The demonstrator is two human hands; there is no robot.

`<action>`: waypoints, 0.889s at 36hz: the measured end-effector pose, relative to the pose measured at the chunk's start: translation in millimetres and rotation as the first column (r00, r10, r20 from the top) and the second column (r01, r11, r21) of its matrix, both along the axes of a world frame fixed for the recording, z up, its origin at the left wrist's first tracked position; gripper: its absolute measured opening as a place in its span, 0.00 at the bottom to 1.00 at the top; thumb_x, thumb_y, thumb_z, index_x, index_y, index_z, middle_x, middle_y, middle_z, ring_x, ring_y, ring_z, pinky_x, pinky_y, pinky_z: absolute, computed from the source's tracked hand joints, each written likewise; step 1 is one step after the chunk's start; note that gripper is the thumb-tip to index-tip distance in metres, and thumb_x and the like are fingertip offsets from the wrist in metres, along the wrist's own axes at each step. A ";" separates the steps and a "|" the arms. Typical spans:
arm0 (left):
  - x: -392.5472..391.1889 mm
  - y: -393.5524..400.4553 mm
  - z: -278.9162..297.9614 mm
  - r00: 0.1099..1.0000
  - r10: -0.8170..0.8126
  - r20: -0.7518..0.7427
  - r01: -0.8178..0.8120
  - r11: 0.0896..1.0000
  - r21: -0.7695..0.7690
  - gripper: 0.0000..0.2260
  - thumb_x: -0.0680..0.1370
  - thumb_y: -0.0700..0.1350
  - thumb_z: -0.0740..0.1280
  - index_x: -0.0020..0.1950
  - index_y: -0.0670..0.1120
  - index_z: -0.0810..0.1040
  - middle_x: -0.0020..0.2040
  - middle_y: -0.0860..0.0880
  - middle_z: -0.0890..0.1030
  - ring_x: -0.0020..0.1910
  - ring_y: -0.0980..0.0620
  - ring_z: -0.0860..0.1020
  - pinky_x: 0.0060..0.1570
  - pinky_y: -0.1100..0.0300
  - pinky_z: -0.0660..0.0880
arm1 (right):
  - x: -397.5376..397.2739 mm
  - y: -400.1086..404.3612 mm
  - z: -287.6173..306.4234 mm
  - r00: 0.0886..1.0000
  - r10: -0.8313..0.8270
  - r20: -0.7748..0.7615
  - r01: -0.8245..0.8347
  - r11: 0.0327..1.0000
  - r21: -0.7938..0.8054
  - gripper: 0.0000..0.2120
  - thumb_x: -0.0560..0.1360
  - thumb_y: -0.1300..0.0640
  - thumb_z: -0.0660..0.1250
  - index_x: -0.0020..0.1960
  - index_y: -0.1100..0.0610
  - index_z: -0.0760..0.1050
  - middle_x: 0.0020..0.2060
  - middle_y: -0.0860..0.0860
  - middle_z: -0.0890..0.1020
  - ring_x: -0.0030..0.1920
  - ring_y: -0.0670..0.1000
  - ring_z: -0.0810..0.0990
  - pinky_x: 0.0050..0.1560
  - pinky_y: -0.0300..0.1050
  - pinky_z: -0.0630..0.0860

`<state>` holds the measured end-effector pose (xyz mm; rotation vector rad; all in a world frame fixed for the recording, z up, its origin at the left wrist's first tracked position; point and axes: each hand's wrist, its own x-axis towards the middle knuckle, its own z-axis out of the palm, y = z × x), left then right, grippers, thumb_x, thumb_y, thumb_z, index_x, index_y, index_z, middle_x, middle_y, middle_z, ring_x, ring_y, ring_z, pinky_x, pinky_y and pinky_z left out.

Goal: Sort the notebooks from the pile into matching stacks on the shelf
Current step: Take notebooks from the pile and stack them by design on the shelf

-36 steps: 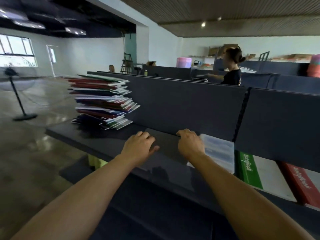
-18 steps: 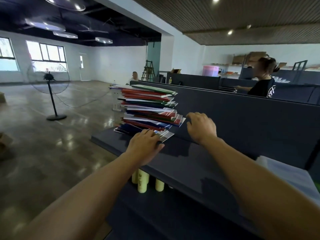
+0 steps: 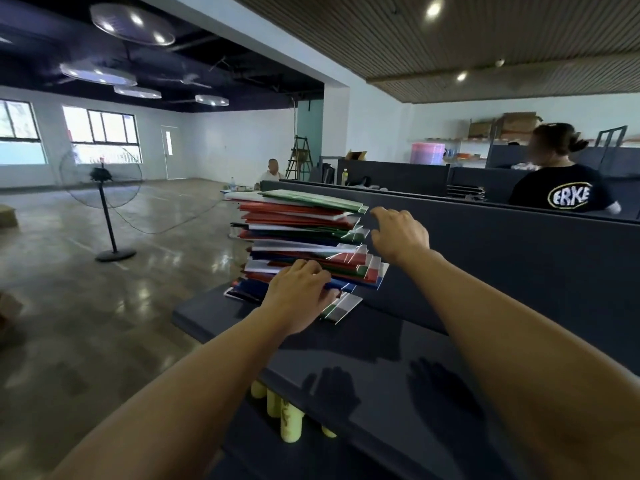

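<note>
A tall, untidy pile of notebooks with red, green, blue and white covers stands at the left end of the dark shelf. My left hand rests against the pile's near side, low down, its bent fingers on the edges of the lower notebooks. My right hand hovers just right of the pile's upper half. Its fingers are loosely curled and hold nothing. The sorted stacks are out of view.
The shelf's dark back panel rises behind the pile. Yellow bottles stand on a lower level under the shelf. A standing fan is on the floor to the left. A person in a black T-shirt works behind the panel.
My view swung left from the sorted stacks to the pile. Both hands left the flat shelf and reached the pile, the left to its lower part, the right rising beside its top.
</note>
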<state>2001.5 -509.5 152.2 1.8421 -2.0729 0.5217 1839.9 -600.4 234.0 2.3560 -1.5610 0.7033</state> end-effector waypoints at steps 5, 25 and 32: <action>1.7 -22.9 0.0 1.000 -0.018 -0.021 0.018 1.000 -0.014 0.18 0.82 0.57 0.55 0.65 0.50 0.73 0.63 0.52 0.73 0.64 0.51 0.69 0.61 0.56 0.67 | 15.5 -24.2 -2.2 0.999 0.034 -0.019 -0.034 0.999 -0.012 0.25 0.78 0.61 0.59 0.74 0.54 0.60 0.69 0.53 0.71 0.68 0.57 0.67 0.60 0.52 0.70; 23.1 -47.2 -3.5 0.987 -0.159 0.018 0.159 0.987 -0.036 0.17 0.83 0.54 0.54 0.64 0.48 0.73 0.61 0.51 0.73 0.61 0.52 0.69 0.56 0.60 0.66 | 54.1 -59.2 8.4 0.993 0.040 -0.108 -0.053 0.992 -0.118 0.23 0.76 0.67 0.62 0.69 0.53 0.69 0.63 0.53 0.76 0.63 0.56 0.73 0.57 0.50 0.72; 22.8 -45.3 -6.6 0.979 -0.201 0.018 0.202 0.979 -0.039 0.16 0.82 0.54 0.55 0.63 0.48 0.74 0.60 0.52 0.74 0.60 0.52 0.70 0.55 0.59 0.67 | 37.2 -38.2 2.3 0.999 0.024 -0.041 -0.031 0.982 -0.188 0.16 0.77 0.64 0.60 0.64 0.58 0.73 0.59 0.54 0.78 0.59 0.55 0.75 0.54 0.48 0.72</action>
